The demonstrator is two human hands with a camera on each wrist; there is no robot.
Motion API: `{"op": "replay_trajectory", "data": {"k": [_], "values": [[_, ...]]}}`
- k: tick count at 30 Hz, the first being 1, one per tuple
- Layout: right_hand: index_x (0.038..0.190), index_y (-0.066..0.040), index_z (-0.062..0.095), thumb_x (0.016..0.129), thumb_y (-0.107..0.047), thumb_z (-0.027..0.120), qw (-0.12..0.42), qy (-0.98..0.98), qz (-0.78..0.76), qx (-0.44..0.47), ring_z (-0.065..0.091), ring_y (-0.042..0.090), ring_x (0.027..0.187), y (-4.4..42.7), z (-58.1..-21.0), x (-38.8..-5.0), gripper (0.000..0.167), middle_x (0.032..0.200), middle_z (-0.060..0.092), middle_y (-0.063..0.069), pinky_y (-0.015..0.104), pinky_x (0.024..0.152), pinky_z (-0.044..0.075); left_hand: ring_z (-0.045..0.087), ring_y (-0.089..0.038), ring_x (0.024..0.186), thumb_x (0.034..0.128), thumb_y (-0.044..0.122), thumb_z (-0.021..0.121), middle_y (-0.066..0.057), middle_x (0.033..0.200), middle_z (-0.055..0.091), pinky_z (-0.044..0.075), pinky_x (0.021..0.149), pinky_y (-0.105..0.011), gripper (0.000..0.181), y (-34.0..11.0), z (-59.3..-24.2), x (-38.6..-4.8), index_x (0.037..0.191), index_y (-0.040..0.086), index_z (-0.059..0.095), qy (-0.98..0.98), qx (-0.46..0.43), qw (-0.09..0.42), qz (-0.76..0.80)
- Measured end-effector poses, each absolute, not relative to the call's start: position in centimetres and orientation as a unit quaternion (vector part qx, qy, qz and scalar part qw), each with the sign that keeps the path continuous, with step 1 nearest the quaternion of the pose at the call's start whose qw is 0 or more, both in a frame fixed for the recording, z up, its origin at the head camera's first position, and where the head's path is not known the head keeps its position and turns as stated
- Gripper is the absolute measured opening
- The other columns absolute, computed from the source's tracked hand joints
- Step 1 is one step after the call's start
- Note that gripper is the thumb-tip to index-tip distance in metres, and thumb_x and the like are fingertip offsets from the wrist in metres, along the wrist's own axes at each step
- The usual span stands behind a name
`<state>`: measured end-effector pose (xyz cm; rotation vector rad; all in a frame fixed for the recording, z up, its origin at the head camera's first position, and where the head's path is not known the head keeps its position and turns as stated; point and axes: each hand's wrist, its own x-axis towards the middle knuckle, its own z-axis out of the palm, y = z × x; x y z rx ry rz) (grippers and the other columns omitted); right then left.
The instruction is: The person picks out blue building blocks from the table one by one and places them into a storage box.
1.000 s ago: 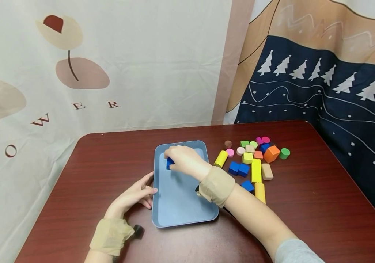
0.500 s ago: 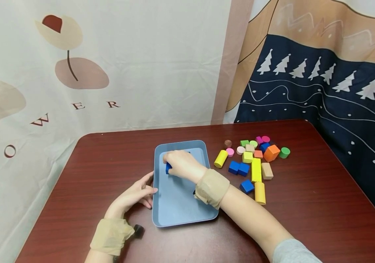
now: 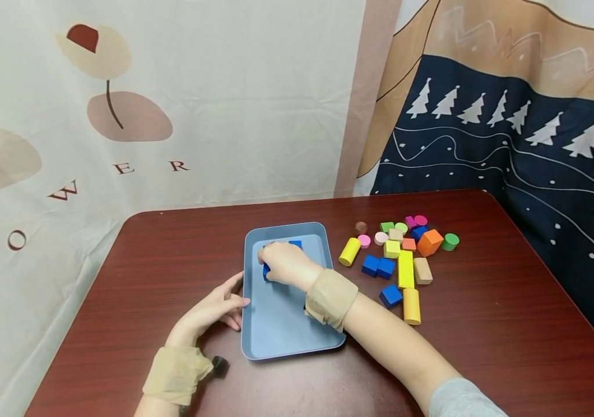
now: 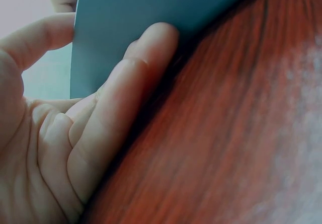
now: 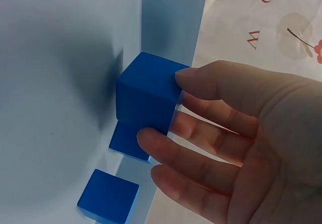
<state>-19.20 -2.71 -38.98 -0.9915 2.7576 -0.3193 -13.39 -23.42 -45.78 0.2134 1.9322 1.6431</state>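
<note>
My right hand (image 3: 289, 263) is over the far half of the blue-grey tray (image 3: 286, 324). It pinches a blue cube (image 5: 146, 90) between thumb and fingers; in the head view the hand covers most of that cube. Two more blue blocks are in the tray: one blue block (image 5: 130, 141) partly behind the held cube, another blue block (image 5: 108, 196) farther along the far wall. My left hand (image 3: 219, 307) holds the tray's left side. Its thumb lies over the rim, and its other fingers rest against the outer wall (image 4: 121, 27).
Right of the tray lies a loose group of coloured blocks, among them a yellow cylinder (image 3: 350, 252), blue cubes (image 3: 377, 266), a long yellow block (image 3: 405, 270) and an orange cube (image 3: 429, 243). A patterned curtain (image 3: 250, 104) hangs behind the dark red table (image 3: 182, 249).
My right hand has moved slightly toward me with the blue cube, uncovering a blue block at the tray's far end. The left hand has stayed on the tray's side.
</note>
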Motion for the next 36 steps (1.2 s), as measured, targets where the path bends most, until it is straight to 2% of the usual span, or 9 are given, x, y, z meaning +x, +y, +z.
{"op": "replay_trajectory", "data": {"k": [15,36], "values": [[0.111,-0.011,0.068,0.087,-0.018,0.073,0.089,0.931,-0.099,-0.340,0.061,0.015,0.092,-3.1,-39.7,-19.2,0.025,0.104,0.066,0.001,0.027,0.077,0.052,0.062,-0.021,0.056,0.0946,0.015,0.060,-0.017,0.075,0.064,0.057,0.056,-0.036,0.077,-23.5,-45.8,-13.4,0.153,0.009,0.010,0.728,0.078,0.294,0.614],[0.114,-0.010,0.069,0.088,-0.013,0.071,0.097,0.929,-0.127,-0.335,0.062,0.016,0.097,-3.1,-40.2,-19.3,0.027,0.108,0.067,0.002,0.027,0.082,0.052,0.062,-0.022,0.056,0.0950,0.015,0.060,-0.018,0.076,0.063,0.058,0.057,-0.037,0.077,-23.5,-45.7,-13.4,0.153,0.009,0.010,0.729,0.081,0.292,0.614]]}}
